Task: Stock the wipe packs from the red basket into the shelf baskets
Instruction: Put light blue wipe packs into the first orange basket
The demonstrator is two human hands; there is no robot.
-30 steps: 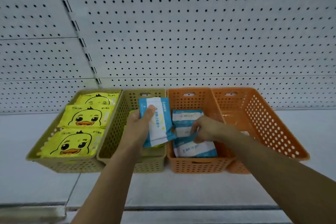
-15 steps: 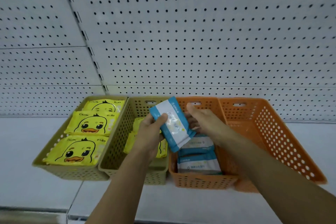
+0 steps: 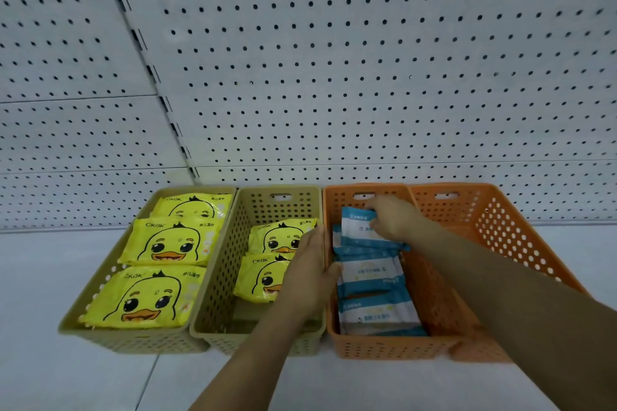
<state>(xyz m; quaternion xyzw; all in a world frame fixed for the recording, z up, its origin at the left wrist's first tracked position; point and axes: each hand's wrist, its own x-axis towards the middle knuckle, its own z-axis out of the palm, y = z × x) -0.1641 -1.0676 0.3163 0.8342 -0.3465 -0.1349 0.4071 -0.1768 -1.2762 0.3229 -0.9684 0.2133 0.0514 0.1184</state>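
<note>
While the right hand (image 3: 394, 217) grips the far blue wipe pack (image 3: 359, 227) in the left orange basket (image 3: 374, 345), long axis left-right and tilted against the two packs nearer, the left hand (image 3: 309, 272) rests loose on the rim, thumb inside. Blue print unreadable. Yellow duck packs (image 3: 173, 240) in the tan baskets (image 3: 133, 340) read "Ckak".

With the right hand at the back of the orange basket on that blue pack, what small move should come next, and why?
Probably release: the right hand has the blue pack at the back of the orange basket, overlapping the row. The left hand rests on the rim.
</note>
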